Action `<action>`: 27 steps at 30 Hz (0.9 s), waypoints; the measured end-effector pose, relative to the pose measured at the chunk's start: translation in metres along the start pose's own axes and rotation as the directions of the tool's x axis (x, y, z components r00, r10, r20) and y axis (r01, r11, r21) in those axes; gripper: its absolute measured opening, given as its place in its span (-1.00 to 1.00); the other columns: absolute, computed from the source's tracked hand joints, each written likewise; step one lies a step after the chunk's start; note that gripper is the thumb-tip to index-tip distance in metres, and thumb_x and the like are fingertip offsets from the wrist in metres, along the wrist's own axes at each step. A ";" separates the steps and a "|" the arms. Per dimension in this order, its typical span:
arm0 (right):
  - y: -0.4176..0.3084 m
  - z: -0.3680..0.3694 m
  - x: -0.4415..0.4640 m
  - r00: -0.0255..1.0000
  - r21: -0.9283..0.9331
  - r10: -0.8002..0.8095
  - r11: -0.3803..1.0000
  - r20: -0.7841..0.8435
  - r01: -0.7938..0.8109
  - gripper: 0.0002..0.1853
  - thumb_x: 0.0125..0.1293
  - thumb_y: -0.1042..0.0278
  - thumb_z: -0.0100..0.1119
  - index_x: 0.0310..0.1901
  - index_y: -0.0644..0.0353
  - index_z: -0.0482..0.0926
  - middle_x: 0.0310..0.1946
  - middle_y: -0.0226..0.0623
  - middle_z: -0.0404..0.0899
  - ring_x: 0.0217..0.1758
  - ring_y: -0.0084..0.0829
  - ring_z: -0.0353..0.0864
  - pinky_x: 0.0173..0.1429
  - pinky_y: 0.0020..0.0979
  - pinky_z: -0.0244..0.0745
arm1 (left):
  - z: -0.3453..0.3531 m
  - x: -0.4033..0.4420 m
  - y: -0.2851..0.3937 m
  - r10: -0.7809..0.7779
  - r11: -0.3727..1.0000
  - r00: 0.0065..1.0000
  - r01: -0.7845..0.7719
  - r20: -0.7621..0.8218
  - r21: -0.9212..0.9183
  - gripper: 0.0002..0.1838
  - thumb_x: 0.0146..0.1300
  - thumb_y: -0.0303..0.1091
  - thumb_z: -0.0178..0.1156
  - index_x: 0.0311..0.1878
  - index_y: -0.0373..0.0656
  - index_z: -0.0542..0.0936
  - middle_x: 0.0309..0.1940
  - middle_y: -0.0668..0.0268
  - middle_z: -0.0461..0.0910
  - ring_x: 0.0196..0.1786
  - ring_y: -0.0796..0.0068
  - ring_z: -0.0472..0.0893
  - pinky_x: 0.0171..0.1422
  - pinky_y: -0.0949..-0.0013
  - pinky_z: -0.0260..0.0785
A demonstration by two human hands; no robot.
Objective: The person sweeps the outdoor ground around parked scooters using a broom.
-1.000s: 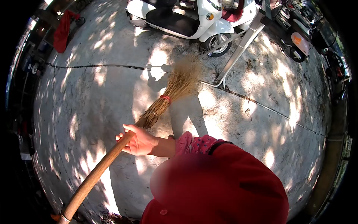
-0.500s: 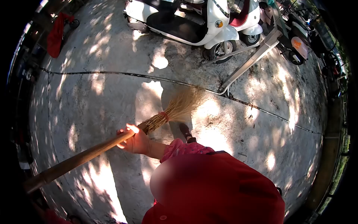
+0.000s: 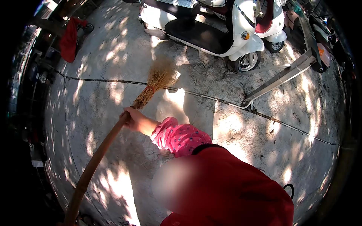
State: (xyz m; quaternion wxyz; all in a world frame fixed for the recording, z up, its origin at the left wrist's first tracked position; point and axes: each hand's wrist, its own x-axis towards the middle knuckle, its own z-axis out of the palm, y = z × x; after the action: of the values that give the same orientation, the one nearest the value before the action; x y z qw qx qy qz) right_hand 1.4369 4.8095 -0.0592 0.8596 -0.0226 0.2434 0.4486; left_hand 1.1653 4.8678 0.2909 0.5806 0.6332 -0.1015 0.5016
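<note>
My right hand [image 3: 134, 119], reaching over from the right in a pink patterned sleeve, is closed round the wooden handle of a straw broom [image 3: 96, 160], just below the bristles. Beyond the hand, the bristles [image 3: 160, 75] fan out over the concrete, bound by a red band, their tips blurred. The curved handle runs down to the lower left and out of the frame. My left hand does not show.
White scooters [image 3: 241, 34] stand at the top right. A metal frame leg [image 3: 281, 81] rests on the concrete ground [image 3: 211, 84] near a dark joint line. At the upper left is a red-covered object [image 3: 69, 41] with a wheel.
The bristles have swung left and away from me, and the handle has turned steeper. Scooters and metal leg now appear further right in the view.
</note>
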 end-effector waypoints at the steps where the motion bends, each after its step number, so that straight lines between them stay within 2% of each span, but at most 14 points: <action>1: -0.020 -0.014 0.027 0.999 0.175 -0.041 0.984 -0.023 0.044 -0.86 0.11 0.33 -0.02 -0.45 0.19 0.29 -0.58 -0.33 0.39 -0.52 -0.42 0.44 -0.40 -0.35 0.49 | -0.007 -0.011 -0.024 -0.161 0.987 0.961 0.152 0.224 0.057 -0.85 0.14 -0.27 -0.08 -0.42 -0.11 0.41 -0.59 0.39 0.30 -0.52 0.51 0.35 -0.37 0.42 0.24; 2: -0.040 -0.024 0.035 0.989 0.109 -0.123 0.985 -0.081 0.131 -0.88 0.10 0.38 -0.05 -0.48 0.20 0.28 -0.62 -0.34 0.36 -0.58 -0.42 0.40 -0.47 -0.37 0.43 | -0.012 -0.021 -0.041 -0.327 0.945 0.848 0.290 0.417 0.153 -0.65 0.24 -0.14 -0.10 -0.35 -0.26 0.50 -0.40 0.22 0.50 -0.32 0.33 0.52 -0.20 0.30 0.39; 4: -0.066 -0.055 0.031 0.962 0.068 -0.244 0.965 -0.122 0.253 -0.86 0.09 0.40 -0.05 -0.53 0.23 0.29 -0.60 -0.30 0.39 -0.52 -0.38 0.42 -0.41 -0.40 0.42 | 0.075 -0.039 -0.080 -0.165 0.977 0.908 0.096 0.385 0.192 -0.95 0.08 -0.38 -0.04 -0.45 0.03 0.32 -0.71 0.51 0.11 -0.64 0.61 0.20 -0.46 0.42 0.08; 6: -0.053 -0.075 -0.021 0.957 0.095 -0.228 0.972 0.182 0.213 -0.89 0.07 0.41 0.01 -0.49 0.23 0.33 -0.61 -0.30 0.39 -0.43 -0.41 0.47 -0.27 -0.40 0.44 | 0.042 -0.012 -0.079 -0.122 0.991 0.908 0.133 0.400 0.000 -0.96 0.08 -0.36 -0.01 -0.42 0.01 0.33 -0.65 0.47 0.12 -0.58 0.54 0.21 -0.43 0.35 0.06; 8: -0.023 -0.082 -0.075 0.984 0.215 -0.142 0.969 0.104 0.117 -0.90 0.07 0.41 0.02 -0.47 0.24 0.36 -0.54 -0.29 0.43 -0.33 -0.42 0.47 -0.14 -0.44 0.43 | 0.008 0.021 -0.065 -0.156 0.970 0.929 0.209 0.336 -0.127 -0.98 0.10 -0.40 -0.05 -0.41 -0.08 0.34 -0.62 0.43 0.15 -0.57 0.58 0.23 -0.42 0.43 0.10; 13: 0.065 -0.115 -0.182 0.986 0.348 0.147 0.923 0.079 -0.165 -0.89 0.12 0.35 0.03 -0.47 0.17 0.40 -0.34 -0.35 0.46 -0.16 -0.41 0.44 0.05 -0.33 0.39 | -0.286 0.098 -0.084 -0.148 0.818 0.959 -0.017 0.240 0.575 -0.80 0.23 -0.49 -0.16 -0.13 -0.34 0.39 -0.06 0.07 0.31 -0.23 0.39 0.36 -0.25 0.37 0.29; 14: 0.081 -0.109 -0.199 0.967 0.378 0.240 0.890 0.087 -0.255 -0.86 0.14 0.30 0.05 -0.47 0.15 0.40 -0.34 -0.36 0.47 -0.13 -0.40 0.44 0.07 -0.31 0.37 | -0.244 0.083 -0.082 -0.004 0.753 0.996 -0.053 0.085 0.655 -0.78 0.23 -0.50 -0.20 -0.12 -0.37 0.37 -0.30 0.17 0.34 -0.34 0.44 0.32 -0.31 0.43 0.24; 15: 0.099 -0.103 -0.213 0.963 0.326 0.221 0.909 0.151 -0.260 -0.82 0.16 0.23 0.04 -0.45 0.15 0.41 -0.34 -0.36 0.48 -0.13 -0.42 0.45 0.03 -0.36 0.39 | -0.227 0.085 -0.076 0.006 0.748 0.936 -0.237 0.352 0.620 -0.76 0.22 -0.51 -0.18 -0.08 -0.37 0.37 -0.38 0.21 0.32 -0.37 0.46 0.31 -0.33 0.47 0.23; 16: 0.113 -0.099 -0.220 0.954 0.269 0.209 0.926 0.215 -0.263 -0.78 0.17 0.17 0.03 -0.42 0.16 0.42 -0.34 -0.35 0.49 -0.13 -0.44 0.46 0.00 -0.42 0.42 | -0.212 0.081 -0.059 -0.231 0.966 0.945 0.194 0.232 0.168 -0.92 0.13 -0.46 -0.11 -0.31 -0.21 0.34 -0.61 0.38 0.21 -0.56 0.58 0.24 -0.43 0.51 0.15; 17: 0.122 -0.099 -0.220 0.944 0.221 0.222 0.935 0.245 -0.277 -0.73 0.16 0.08 0.03 -0.39 0.13 0.41 -0.26 -0.36 0.48 -0.08 -0.43 0.45 -0.01 -0.40 0.42 | -0.152 0.070 -0.039 -0.451 0.791 0.887 0.447 0.097 -0.417 -0.91 0.05 -0.42 -0.04 -0.53 -0.04 0.32 -0.83 0.55 0.09 -0.75 0.70 0.17 -0.53 0.56 0.06; 18: 0.126 -0.096 -0.219 0.946 0.219 0.203 0.940 0.251 -0.260 -0.73 0.16 0.08 0.03 -0.39 0.13 0.41 -0.26 -0.36 0.48 -0.08 -0.43 0.45 -0.01 -0.40 0.42 | -0.122 0.062 -0.029 -0.325 0.921 0.942 0.296 -0.080 -0.255 -0.88 0.03 -0.44 -0.05 -0.58 -0.03 0.30 -0.91 0.60 0.07 -0.84 0.76 0.13 -0.62 0.65 0.03; 22: 0.118 -0.081 -0.211 0.919 0.201 0.088 0.963 0.385 -0.177 -0.73 0.09 0.08 0.13 -0.38 0.07 0.36 -0.31 -0.46 0.44 -0.13 -0.47 0.43 -0.03 -0.34 0.42 | -0.111 0.059 0.005 -0.233 0.859 0.958 0.283 0.167 -0.427 -0.88 0.01 -0.44 -0.03 -0.57 0.01 0.29 -0.89 0.63 0.10 -0.82 0.78 0.16 -0.60 0.64 0.07; 24: 0.103 -0.079 -0.213 0.968 0.249 0.057 0.961 0.243 -0.119 -0.75 0.07 0.11 0.16 -0.41 0.05 0.36 -0.36 -0.49 0.43 -0.13 -0.45 0.43 0.01 -0.31 0.36 | -0.094 0.044 0.018 -0.170 0.835 0.968 0.242 0.186 -0.494 -0.87 0.00 -0.44 -0.03 -0.57 0.03 0.28 -0.89 0.63 0.12 -0.81 0.77 0.17 -0.57 0.64 0.08; 27: 0.080 -0.097 -0.219 0.973 0.246 -0.079 0.969 0.218 0.023 -0.76 0.05 0.15 0.19 -0.51 0.01 0.34 -0.43 -0.49 0.41 -0.13 -0.41 0.41 0.01 -0.32 0.28 | -0.101 -0.003 0.022 -0.194 0.898 0.953 0.268 0.232 -0.349 -0.87 0.01 -0.42 0.01 -0.56 0.02 0.29 -0.81 0.58 0.15 -0.72 0.70 0.21 -0.51 0.60 0.10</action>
State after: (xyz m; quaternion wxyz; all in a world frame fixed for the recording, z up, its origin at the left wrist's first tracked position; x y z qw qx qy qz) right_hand 1.2312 4.6654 -0.0337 0.8894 0.1272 0.1962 0.3928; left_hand 1.0963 4.9447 0.2849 0.7344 0.5626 -0.1751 0.3368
